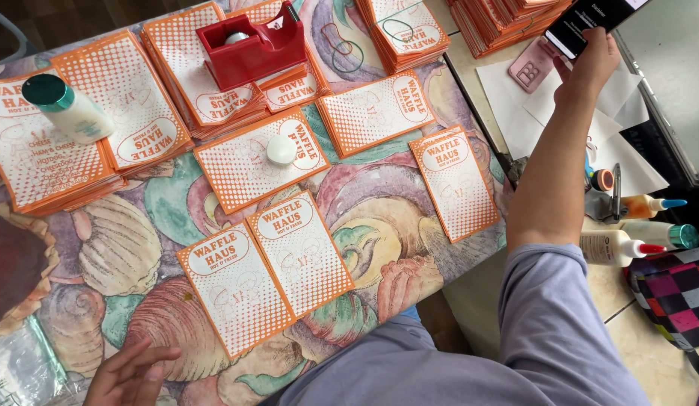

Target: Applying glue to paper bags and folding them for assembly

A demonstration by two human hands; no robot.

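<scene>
Left hand (131, 374) is resting fingers spread and empty on the patterned surface (379, 225), low left corner, just beside the near pair of orange-and-white printed cards (263, 271). I'm keeping it flat there so nothing slides. Mid-surface, more single cards and stacks are lying around the red tape dispenser (253, 43), with a small white cap (281, 149) sitting on one card and a green-capped bottle (68, 107) on the left stack. Right hand (590, 64) is reaching far right, gripping a dark phone (594, 19) over white sheets. Best to be holding it firm, well clear of the glue bottles (635, 244).
</scene>
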